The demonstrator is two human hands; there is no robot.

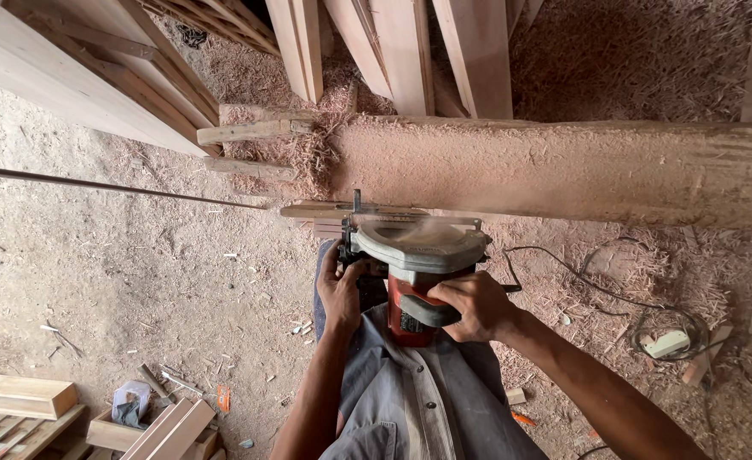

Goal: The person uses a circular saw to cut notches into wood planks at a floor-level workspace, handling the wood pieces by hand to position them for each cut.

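Sawdust and shavings lying thick over the floor [120, 273], pale planks [397, 51] leaning upright behind a long dusty beam [563, 166], small wooden frames [20, 395] sitting lower left, possibly daylight falling evenly.

Both bare forearms reach forward from the body, close together near the middle. The left hand [339, 291] is curled with fingers wrapped upward and its back facing left. The right hand [471, 307] is closed in a fist-like grip, knuckles up, its forearm angling in from the lower right.

Dull grey metal and glossy red plastic circular saw [417, 273], rough dusty wooden beam [563, 170], loose sawdust [137, 264].
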